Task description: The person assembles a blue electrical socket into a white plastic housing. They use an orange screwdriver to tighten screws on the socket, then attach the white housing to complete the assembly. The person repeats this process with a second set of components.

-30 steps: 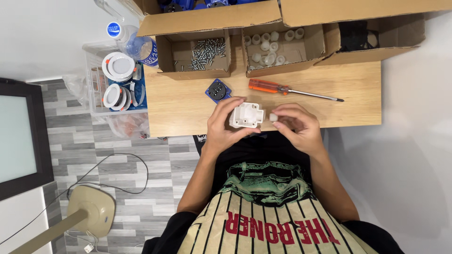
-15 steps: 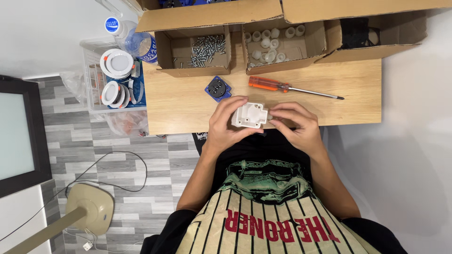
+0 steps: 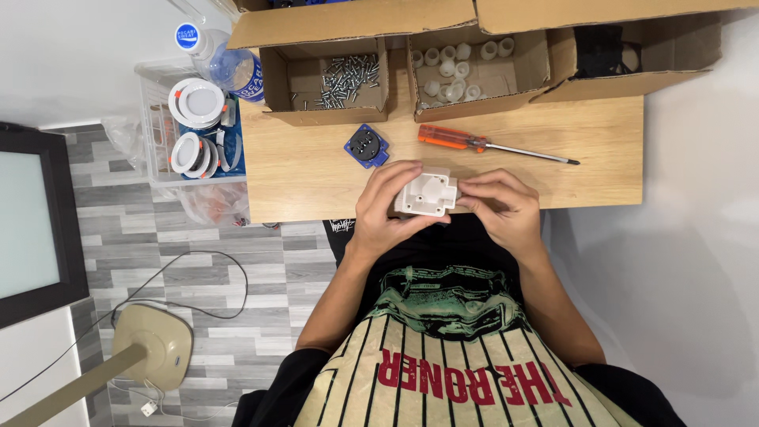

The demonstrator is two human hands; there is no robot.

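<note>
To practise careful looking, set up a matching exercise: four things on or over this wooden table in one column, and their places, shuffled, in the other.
Things:
1. white plastic housing
2. orange-handled screwdriver
3. blue socket insert
4. loose screws

Places:
A. in the left open cardboard box
B. lying flat in front of the middle box
C. held between the left hand and right hand
D. on the table, left of the screwdriver

Pairs: 1-C, 2-B, 3-D, 4-A

An orange-handled screwdriver [image 3: 474,144] lies beside a blue socket insert [image 3: 366,145], below a screw box [image 3: 332,83].
</note>
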